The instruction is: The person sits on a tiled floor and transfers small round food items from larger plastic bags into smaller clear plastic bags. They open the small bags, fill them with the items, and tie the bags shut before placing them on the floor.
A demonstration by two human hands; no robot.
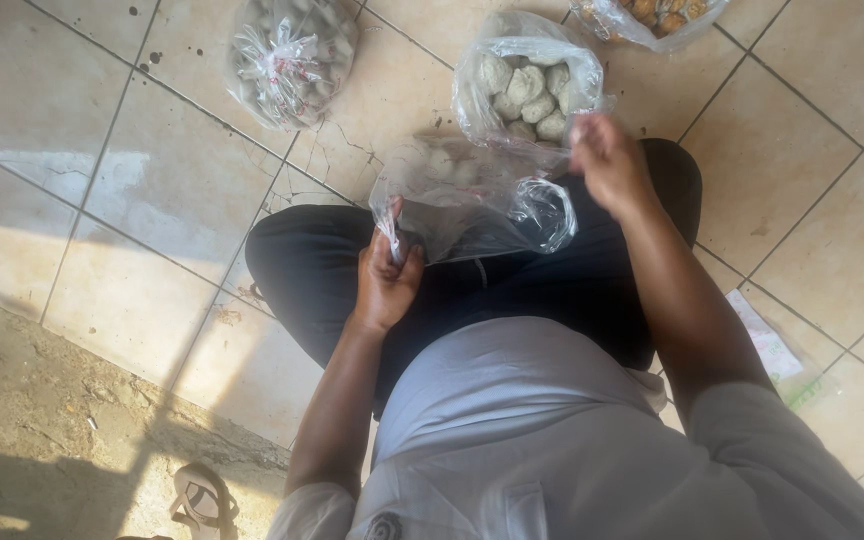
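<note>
I sit cross-legged on a tiled floor. My left hand (pixel 384 283) pinches the edge of a clear plastic bag (pixel 472 200) that lies over my lap with a few pale round balls inside. My right hand (pixel 607 165) hovers at the far side of that bag, right by the rim of an open bag of pale round balls (pixel 527 90) on the floor; its fingers are blurred and curled, and I cannot tell if they hold anything.
A tied clear bag of the same pale balls (pixel 292 60) lies at the upper left. Another bag with brown pieces (pixel 652 18) sits at the top edge. A flat plastic wrapper (pixel 767 345) lies at my right. A sandal (pixel 202 500) rests on the lower concrete step.
</note>
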